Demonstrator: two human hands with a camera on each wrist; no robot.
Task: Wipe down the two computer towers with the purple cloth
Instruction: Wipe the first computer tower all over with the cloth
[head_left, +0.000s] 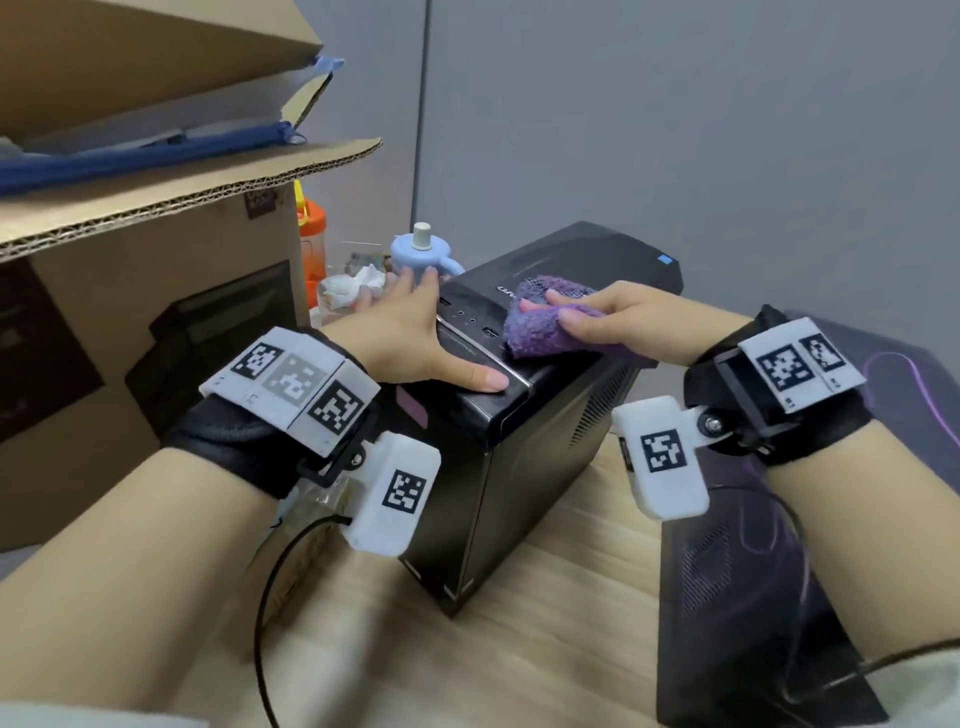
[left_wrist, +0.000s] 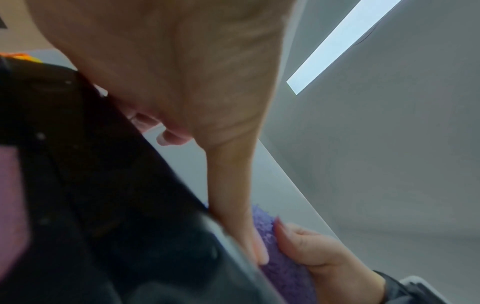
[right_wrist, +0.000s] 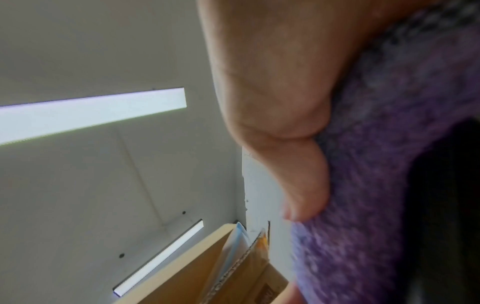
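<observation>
L hand (head_left: 415, 332) lies flat, palm down, fingers straight toward 12 o'clock, thumb out toward 4. R hand (head_left: 613, 322) sits at its 3 o'clock, fingers curled toward 9, thumb pinching in. Both forearms reach fwd from 6, w/ black straps and tag blocks on both wrists.

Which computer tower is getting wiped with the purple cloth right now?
The upright black tower in the middle. The right hand grips the purple cloth on its top while the left hand rests flat beside it. The other tower, with purple lines, sits untouched at the right.
</observation>
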